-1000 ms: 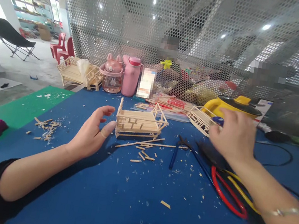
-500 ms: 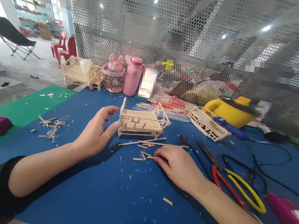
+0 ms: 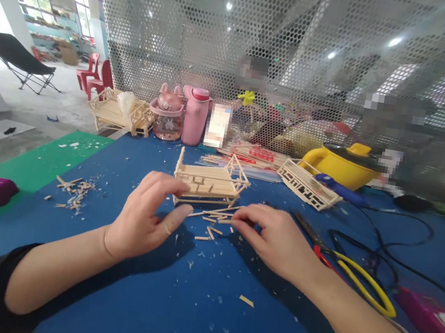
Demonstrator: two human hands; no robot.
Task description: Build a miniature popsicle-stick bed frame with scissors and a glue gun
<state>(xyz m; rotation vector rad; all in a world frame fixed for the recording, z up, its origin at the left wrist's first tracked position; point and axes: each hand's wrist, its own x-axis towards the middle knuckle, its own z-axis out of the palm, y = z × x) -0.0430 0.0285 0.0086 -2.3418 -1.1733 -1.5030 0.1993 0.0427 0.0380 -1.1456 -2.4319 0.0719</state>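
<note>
A small model built of pale wooden sticks (image 3: 212, 179), with posts and railings, stands on the blue table in front of me. My left hand (image 3: 150, 214) is at its near left corner, thumb and fingers apart, holding nothing. To the right, my right hand (image 3: 267, 231) pinches a short wooden stick (image 3: 227, 222) between thumb and fingertips, just above the table. Longer sticks (image 3: 215, 211) lie along the model's near side. Several short cut pieces (image 3: 209, 232) are scattered between my hands.
Pliers with red and yellow handles (image 3: 365, 281) and a black cable (image 3: 346, 241) lie right. A second stick frame (image 3: 309, 184) and a yellow pot (image 3: 342, 165) stand behind. Pink bottles (image 3: 195, 116) line the perforated screen (image 3: 178, 23). Offcuts (image 3: 73, 190) are piled left.
My right hand has lifted slightly from the table with a short stick in its pinch. My left hand has drawn off the model's left post and moved right and down, fingers apart.
</note>
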